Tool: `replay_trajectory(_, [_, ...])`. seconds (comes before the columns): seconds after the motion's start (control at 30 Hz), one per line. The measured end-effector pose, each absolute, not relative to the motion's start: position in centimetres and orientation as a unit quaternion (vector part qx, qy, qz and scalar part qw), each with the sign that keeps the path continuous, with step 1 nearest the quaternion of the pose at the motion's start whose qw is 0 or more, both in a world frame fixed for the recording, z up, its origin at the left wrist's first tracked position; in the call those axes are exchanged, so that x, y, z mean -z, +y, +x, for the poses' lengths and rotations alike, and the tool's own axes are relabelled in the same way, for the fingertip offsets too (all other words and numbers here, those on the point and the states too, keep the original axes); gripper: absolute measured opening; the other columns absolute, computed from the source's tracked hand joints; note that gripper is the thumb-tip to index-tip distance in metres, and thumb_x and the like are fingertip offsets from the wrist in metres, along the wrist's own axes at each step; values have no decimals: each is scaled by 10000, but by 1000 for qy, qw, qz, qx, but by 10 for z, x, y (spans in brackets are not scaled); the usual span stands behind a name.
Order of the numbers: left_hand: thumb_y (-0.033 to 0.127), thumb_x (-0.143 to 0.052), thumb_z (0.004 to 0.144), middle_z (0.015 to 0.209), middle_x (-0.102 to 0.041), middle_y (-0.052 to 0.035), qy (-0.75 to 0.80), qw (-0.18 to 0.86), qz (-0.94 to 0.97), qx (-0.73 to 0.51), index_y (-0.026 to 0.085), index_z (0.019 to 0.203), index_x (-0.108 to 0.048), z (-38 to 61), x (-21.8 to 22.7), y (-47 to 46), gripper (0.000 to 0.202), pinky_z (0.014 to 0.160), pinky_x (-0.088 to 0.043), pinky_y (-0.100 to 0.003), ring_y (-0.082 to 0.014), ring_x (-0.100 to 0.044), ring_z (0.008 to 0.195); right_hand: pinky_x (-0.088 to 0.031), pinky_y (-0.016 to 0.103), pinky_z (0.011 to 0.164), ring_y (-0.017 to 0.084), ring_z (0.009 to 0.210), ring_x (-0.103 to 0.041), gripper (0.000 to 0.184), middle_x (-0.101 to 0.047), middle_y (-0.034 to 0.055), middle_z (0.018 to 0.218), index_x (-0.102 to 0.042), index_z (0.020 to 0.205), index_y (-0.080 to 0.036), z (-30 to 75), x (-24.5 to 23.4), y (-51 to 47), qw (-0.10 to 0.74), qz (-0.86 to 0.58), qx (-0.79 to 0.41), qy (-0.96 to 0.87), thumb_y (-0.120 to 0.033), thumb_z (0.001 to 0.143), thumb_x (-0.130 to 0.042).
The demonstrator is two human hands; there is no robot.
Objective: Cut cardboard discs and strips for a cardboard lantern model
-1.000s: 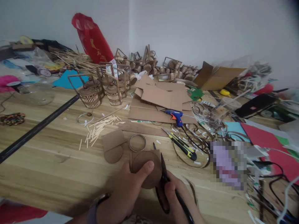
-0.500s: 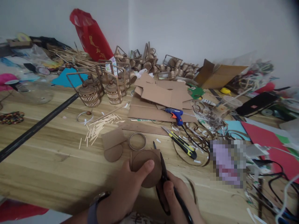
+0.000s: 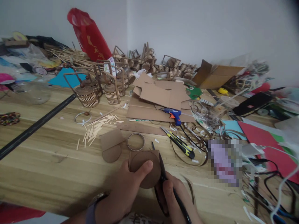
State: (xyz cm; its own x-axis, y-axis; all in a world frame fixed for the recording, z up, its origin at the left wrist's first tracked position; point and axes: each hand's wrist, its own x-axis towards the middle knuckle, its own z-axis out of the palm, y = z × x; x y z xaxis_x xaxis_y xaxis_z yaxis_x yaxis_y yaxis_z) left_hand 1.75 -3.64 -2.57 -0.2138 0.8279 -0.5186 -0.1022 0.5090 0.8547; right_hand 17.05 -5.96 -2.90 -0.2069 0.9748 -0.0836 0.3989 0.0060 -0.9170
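A piece of brown cardboard [image 3: 144, 174] with a round outline is pinched in my left hand [image 3: 126, 186], the thumb lying across its face. Black-handled scissors [image 3: 163, 168] are in my right hand [image 3: 175, 193], their blades along the cardboard's right edge. The fingers of that hand are wrapped round the handles. Just beyond the cardboard lie a ring [image 3: 135, 142] and a dark pen [image 3: 153, 145], partly hidden. Left of the ring rest a cut cardboard disc [image 3: 111, 154] and a cardboard scrap [image 3: 112, 139].
A yellow-black utility knife [image 3: 179, 143] lies right of the ring, blade out. Behind it a blue glue gun [image 3: 172, 115] rests on cardboard sheets [image 3: 140, 110]. Small sticks [image 3: 95, 130] lie scattered at left, before several lidded baskets [image 3: 87, 96]. Cables and papers crowd the right side.
The whole view has shifted slightly. My hands, the cardboard and the scissors keep nearly the same pose, with the blades still at the right edge.
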Motion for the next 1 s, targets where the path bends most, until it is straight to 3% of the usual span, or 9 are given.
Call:
replay_trajectory(0.3, [503,-788,685,1077,-785,-137,661,561,306,-394,192,976,-671,20,20,-35,442,927,-534,-444,-356,-710,1072,-248,263,372,136,396,-357,848,-421,-35,466,-702,1008,-205,171,30,-63,310,-555,-476,-608,-861,903,-174])
replay_trajectory(0.7, [482,-791,671,1098,-779,-149,667,563,300,-385,190,966,-669,18,18,-36,433,932,-540,-442,-358,-710,1083,-338,282,432,154,420,-397,858,-441,-22,482,-737,988,-209,172,29,-64,305,-561,-452,-623,-843,917,-164])
replay_trajectory(0.87, [495,-789,673,1090,-782,-129,652,568,303,-399,194,988,-666,18,20,-36,452,928,-549,-437,-343,-723,1047,-414,277,514,171,512,-497,859,-513,-1,548,-731,949,-190,171,29,-63,312,-573,-419,-632,-828,931,-156])
replay_trajectory(1.0, [466,-800,668,1091,-783,-122,656,569,296,-397,198,970,-673,18,21,-35,423,953,-543,-425,-338,-712,1083,-385,281,513,151,491,-440,903,-465,-20,534,-712,879,-175,172,31,-62,306,-569,-412,-643,-858,905,-122])
